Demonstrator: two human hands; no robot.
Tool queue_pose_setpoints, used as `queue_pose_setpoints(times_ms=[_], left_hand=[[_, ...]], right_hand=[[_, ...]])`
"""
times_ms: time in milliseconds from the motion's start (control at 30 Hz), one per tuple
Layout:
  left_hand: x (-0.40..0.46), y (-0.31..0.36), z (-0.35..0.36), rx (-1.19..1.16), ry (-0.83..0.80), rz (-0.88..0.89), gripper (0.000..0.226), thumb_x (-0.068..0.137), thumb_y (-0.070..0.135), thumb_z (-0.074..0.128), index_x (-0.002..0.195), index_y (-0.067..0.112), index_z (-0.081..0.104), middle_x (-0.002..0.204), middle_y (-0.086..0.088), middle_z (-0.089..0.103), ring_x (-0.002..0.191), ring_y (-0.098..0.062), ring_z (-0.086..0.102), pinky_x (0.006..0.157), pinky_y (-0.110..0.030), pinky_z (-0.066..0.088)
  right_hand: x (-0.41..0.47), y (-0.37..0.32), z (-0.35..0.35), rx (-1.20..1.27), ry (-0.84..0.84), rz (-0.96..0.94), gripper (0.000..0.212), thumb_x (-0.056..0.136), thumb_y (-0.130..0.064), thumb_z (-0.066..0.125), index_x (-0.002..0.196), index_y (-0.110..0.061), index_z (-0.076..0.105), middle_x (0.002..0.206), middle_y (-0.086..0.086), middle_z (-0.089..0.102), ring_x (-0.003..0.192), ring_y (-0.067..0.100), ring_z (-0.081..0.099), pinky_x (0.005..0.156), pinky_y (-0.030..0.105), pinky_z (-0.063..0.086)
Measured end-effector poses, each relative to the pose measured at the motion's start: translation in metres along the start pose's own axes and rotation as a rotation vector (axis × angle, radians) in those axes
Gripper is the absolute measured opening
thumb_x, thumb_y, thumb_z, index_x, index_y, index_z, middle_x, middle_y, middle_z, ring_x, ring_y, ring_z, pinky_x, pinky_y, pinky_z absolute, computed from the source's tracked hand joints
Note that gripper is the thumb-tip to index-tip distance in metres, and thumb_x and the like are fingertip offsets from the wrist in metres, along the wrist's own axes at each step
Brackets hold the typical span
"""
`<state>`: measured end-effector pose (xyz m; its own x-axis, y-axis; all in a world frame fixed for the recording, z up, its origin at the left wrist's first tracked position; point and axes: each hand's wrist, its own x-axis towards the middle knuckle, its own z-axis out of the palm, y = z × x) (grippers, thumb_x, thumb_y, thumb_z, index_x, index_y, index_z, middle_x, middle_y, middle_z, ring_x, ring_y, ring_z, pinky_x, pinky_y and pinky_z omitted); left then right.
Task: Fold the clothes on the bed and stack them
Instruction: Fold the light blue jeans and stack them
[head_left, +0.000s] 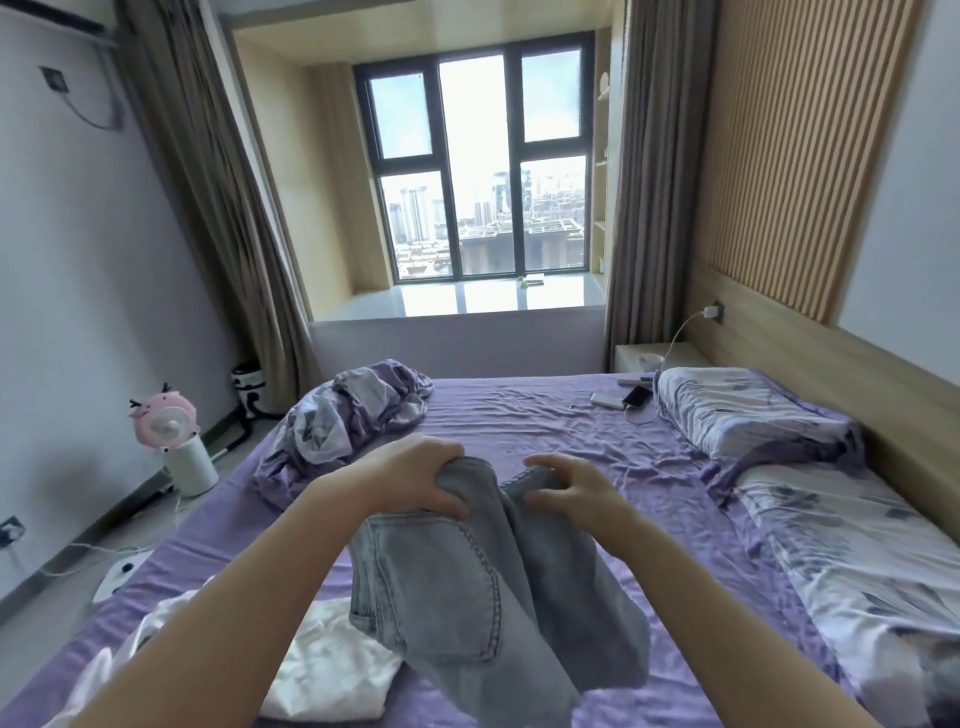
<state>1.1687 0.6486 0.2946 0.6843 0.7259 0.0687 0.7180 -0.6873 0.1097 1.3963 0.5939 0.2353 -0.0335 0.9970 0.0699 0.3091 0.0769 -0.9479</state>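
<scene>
Grey jeans (483, 587) held up above the purple bed sheet (545, 415), waistband uppermost, legs hanging toward the near edge of the bed. Left hand (415, 480) grips one side of the waistband, fingers curled over the fabric. Right hand (576, 491) pinches the other side, thumb in front. White garment (332, 660) lies crumpled on the bed beneath the jeans. Bundled floral duvet (343, 421) on the bed's far left; pillow (743, 410) at the headboard side, phone (636, 397) beside it.
</scene>
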Motion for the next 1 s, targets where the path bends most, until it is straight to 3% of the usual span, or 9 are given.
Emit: queue_pose_setpoints(times_ms=[167,267,400,567,733,833,933,1000], left_hand=[[-0.027,-0.004,0.006,0.03,0.036,-0.079,0.053,0.065,0.069,0.067,0.073,0.031,0.03,0.077,0.014,0.047,0.076,-0.015,0.049,0.062,-0.031,0.036],[-0.037,-0.003,0.005,0.074,0.058,-0.09,0.055,0.063,0.072,0.064,0.084,0.033,0.032,0.09,0.005,0.057,0.085,-0.021,0.057,0.063,-0.032,0.036],[-0.046,0.001,0.0,0.231,0.144,-0.067,0.067,0.06,0.078,0.059,0.098,0.026,0.042,0.098,-0.001,0.065,0.091,-0.026,0.061,0.064,-0.032,0.035],[-0.068,0.01,0.003,0.303,0.194,-0.028,0.068,0.059,0.084,0.053,0.084,0.024,0.036,0.091,-0.003,0.066,0.085,-0.027,0.063,0.064,-0.033,0.036],[-0.089,0.028,0.012,0.306,0.236,0.081,0.074,0.052,0.097,0.028,0.073,0.026,0.036,0.082,0.0,0.065,0.079,-0.026,0.064,0.061,-0.032,0.034],[-0.095,0.044,0.012,0.279,0.206,0.126,0.076,0.054,0.098,0.018,0.069,0.026,0.039,0.074,0.008,0.057,0.074,-0.024,0.061,0.06,-0.032,0.029],[-0.094,0.06,0.012,0.259,0.188,0.186,0.074,0.059,0.096,0.013,0.064,0.026,0.039,0.069,0.008,0.055,0.063,-0.02,0.048,0.056,-0.032,0.024],[-0.092,0.071,0.011,0.249,0.163,0.227,0.069,0.065,0.092,0.019,0.063,0.026,0.038,0.068,0.007,0.054,0.06,-0.017,0.041,0.056,-0.032,0.024]], right_hand=[[-0.01,-0.031,-0.012,-0.198,0.126,-0.152,0.024,0.074,-0.007,0.073,0.097,-0.013,0.069,0.084,-0.003,0.067,0.079,0.007,0.058,0.068,0.011,0.044],[-0.022,-0.048,-0.015,-0.437,0.189,-0.244,0.021,0.074,-0.011,0.072,0.095,-0.013,0.069,0.083,-0.002,0.065,0.078,0.009,0.055,0.07,0.019,0.04],[-0.047,-0.064,-0.019,-0.559,0.266,-0.309,0.016,0.075,-0.009,0.071,0.091,-0.011,0.068,0.08,0.003,0.065,0.075,0.014,0.054,0.074,0.027,0.039],[-0.076,-0.07,-0.012,-0.709,0.253,-0.299,0.021,0.079,-0.012,0.071,0.097,-0.003,0.065,0.088,0.011,0.065,0.079,0.02,0.053,0.066,0.023,0.03],[-0.123,-0.046,-0.014,-0.619,0.285,-0.194,0.022,0.076,-0.018,0.076,0.082,0.001,0.066,0.08,0.016,0.06,0.076,0.021,0.05,0.066,0.025,0.031],[-0.155,-0.026,-0.016,-0.399,0.282,-0.131,0.012,0.077,-0.018,0.076,0.081,-0.009,0.068,0.08,0.005,0.06,0.081,0.016,0.053,0.077,0.026,0.038],[-0.183,-0.012,-0.019,-0.274,0.261,-0.1,0.012,0.081,-0.022,0.072,0.077,-0.016,0.062,0.069,-0.007,0.052,0.067,0.007,0.047,0.064,0.022,0.038],[-0.2,-0.006,-0.021,-0.176,0.258,-0.081,0.008,0.084,-0.025,0.069,0.083,-0.018,0.065,0.075,-0.008,0.058,0.072,0.005,0.052,0.066,0.019,0.042]])
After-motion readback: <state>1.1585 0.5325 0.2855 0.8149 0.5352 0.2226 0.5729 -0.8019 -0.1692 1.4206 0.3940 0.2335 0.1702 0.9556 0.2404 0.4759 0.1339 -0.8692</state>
